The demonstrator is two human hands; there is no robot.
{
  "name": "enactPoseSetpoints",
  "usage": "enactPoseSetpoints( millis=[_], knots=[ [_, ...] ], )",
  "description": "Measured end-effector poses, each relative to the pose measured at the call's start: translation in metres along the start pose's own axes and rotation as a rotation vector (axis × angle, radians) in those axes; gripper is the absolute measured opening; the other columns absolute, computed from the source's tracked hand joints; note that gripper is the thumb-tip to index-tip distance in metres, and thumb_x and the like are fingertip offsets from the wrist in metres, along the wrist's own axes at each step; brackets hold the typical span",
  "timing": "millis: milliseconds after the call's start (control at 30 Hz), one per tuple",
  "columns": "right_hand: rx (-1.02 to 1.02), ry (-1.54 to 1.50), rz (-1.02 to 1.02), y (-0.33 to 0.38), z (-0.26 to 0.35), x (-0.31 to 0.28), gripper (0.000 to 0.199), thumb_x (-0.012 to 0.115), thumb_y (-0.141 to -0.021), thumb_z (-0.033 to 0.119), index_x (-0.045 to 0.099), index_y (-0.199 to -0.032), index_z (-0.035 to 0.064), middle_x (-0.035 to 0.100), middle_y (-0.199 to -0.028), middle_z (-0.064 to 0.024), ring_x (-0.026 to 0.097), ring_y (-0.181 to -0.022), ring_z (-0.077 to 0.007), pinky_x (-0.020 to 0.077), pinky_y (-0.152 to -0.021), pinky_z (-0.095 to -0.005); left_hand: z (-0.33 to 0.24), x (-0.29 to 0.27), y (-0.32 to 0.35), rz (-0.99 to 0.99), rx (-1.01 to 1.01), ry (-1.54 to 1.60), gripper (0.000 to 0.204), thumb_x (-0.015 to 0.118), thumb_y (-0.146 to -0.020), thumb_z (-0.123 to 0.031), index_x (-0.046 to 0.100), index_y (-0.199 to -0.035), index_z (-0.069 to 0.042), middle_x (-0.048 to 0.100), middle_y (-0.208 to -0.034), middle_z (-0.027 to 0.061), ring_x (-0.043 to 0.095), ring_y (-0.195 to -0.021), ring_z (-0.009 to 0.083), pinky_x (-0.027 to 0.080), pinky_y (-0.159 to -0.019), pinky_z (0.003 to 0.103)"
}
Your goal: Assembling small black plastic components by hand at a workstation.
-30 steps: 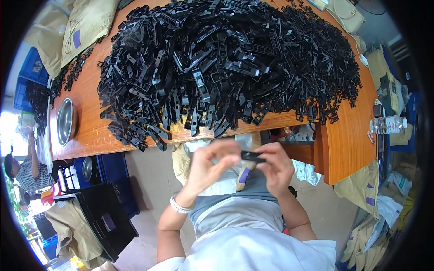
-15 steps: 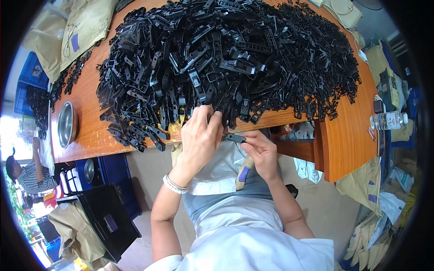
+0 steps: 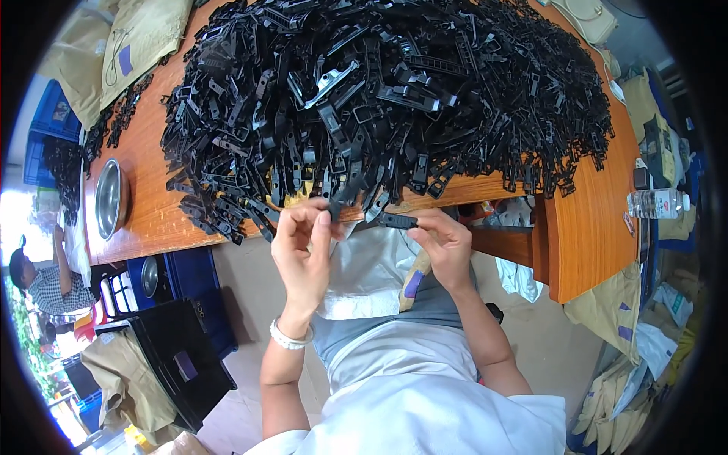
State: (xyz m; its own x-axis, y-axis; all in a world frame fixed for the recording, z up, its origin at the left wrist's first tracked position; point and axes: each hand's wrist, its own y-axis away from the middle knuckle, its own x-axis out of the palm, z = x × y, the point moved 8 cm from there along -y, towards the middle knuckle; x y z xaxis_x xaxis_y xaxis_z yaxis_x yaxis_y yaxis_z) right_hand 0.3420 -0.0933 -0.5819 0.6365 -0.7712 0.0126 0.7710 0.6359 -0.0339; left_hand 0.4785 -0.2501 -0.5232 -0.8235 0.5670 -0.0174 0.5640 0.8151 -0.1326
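Observation:
A large heap of black plastic clip-like parts (image 3: 326,114) covers most of the wooden table (image 3: 591,235). At the heap's near edge, my left hand (image 3: 302,250) pinches a black plastic piece (image 3: 347,196), smeared by motion, between thumb and fingers. To its right, my right hand (image 3: 446,246) holds a slim black plastic clip (image 3: 397,221) by one end, its other end pointing left. Both hands are just in front of the table edge, a short gap apart. Below them, a pale cloth (image 3: 356,284) lies over my lap.
A metal bowl (image 3: 112,199) stands on the table at left. A water bottle (image 3: 658,204) lies at right. Under the table, an open drawer space (image 3: 500,246) shows. Black crates (image 3: 178,364) and sacks (image 3: 125,387) stand lower left. Another person (image 3: 49,277) is at far left.
My left hand has drawn back from the heap, down and left, and turned; a black piece now shows in its fingers. My right hand has barely moved and keeps its clip.

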Motion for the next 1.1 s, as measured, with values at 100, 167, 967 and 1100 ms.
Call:
enactPoseSetpoints(
  millis=[100, 167, 967, 1100],
  knots=[
    [0.025, -0.13, 0.125, 0.008, 0.013, 0.006, 0.007, 0.061, -0.077, -0.004, 0.063, -0.083, -0.0074, 0.06, -0.089, -0.0067, 0.056, -0.077, -0.0101, 0.0448, -0.067, -0.0209, 0.011, 0.004, 0.016, 0.107, -0.291, 0.207, 0.012, 0.049, -0.09, -0.003, 0.052, -0.097, 0.005, 0.059, -0.081, 0.0109, 0.059, -0.059, 0.0115, 0.049, -0.055, 0.023],
    [0.083, -0.114, 0.131, 0.015, 0.026, 0.009, 0.007, 0.062, -0.077, -0.002, 0.063, -0.081, -0.0075, 0.06, -0.089, -0.0072, 0.056, -0.072, -0.0089, 0.044, -0.062, -0.0188, 0.015, 0.011, 0.025, 0.211, -0.424, 0.218, 0.017, 0.048, -0.092, -0.006, 0.053, -0.101, 0.006, 0.06, -0.074, 0.0094, 0.058, -0.057, 0.0115, 0.048, -0.055, 0.022],
    [0.079, 0.013, 0.043, 0.037, 0.037, 0.018, 0.012, 0.066, -0.078, 0.003, 0.059, -0.075, -0.0052, 0.057, -0.072, -0.0061, 0.059, -0.062, -0.011, 0.0445, -0.052, -0.0212, 0.029, 0.04, 0.053, 0.336, -0.489, 0.299, 0.042, 0.038, -0.097, -0.031, 0.059, -0.104, 0.005, 0.051, -0.06, 0.0001, 0.046, -0.052, 0.0047, 0.035, -0.046, 0.018],
    [-0.07, 0.088, 0.089, 0.035, 0.046, 0.018, 0.017, 0.072, -0.073, 0.007, 0.059, -0.077, -0.0027, 0.058, -0.071, -0.0035, 0.056, -0.065, -0.0087, 0.0416, -0.054, -0.0208, 0.021, 0.042, 0.051, 0.344, -0.407, 0.244, 0.02, 0.063, -0.085, -0.014, 0.062, -0.098, 0.001, 0.053, -0.08, -0.0002, 0.049, -0.067, 0.0052, 0.039, -0.061, 0.017]
  ],
)
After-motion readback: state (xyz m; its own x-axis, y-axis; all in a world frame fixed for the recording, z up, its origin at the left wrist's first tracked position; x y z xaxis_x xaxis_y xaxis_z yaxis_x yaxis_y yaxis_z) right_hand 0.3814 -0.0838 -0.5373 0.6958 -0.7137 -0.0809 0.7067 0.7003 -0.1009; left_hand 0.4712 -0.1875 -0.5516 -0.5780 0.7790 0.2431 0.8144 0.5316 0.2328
